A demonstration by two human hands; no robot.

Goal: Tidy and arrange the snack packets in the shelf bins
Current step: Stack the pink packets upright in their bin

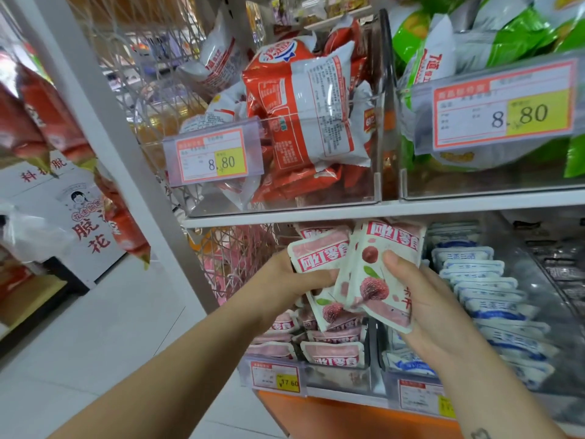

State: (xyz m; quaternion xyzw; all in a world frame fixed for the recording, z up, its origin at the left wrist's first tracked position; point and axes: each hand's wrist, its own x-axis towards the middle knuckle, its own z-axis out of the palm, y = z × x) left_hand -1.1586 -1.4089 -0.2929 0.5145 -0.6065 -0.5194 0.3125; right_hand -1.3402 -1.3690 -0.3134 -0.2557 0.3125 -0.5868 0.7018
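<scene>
1. Under the white shelf board (411, 208), both bare hands are working in front of the lower-left clear bin (335, 377), with the forearms reaching in from the bottom of the view.
2. The left hand (286, 282) is gripping a first bunch of pink packets (318, 253). Its thumb is lying across their fronts and its fingers are curling out of sight behind them. These packets are fanning out at slightly different angles.
3. The right hand (427, 308) is clamping a second bunch of pink packets (384, 280). Its thumb is pressing on the front face and its fingers are wrapping round the back and lower edge.
4. The two bunches are overlapping along their inner edges. They are being held up above the bin and just below the shelf board.
5. More of the same kind, the stacked pink packets (335, 348), are lying flat in piles inside the bin beneath the hands. A small price tag (275, 375) reading 17.60 is sitting on the bin's front.
6. Blue-and-white packets (484, 280) are standing in a long row in the bin just to the right.
7. On the shelf above, orange-and-white packets (304, 99) are lying heaped loosely in one clear bin. Green packets (519, 36) are filling the bin beside it.
8. Each upper bin is carrying a tag reading 8.80: the left tag (215, 160) and the right tag (503, 106).
9. Red packets (53, 122) are hanging at the far left, beyond the white upright post (126, 147).
</scene>
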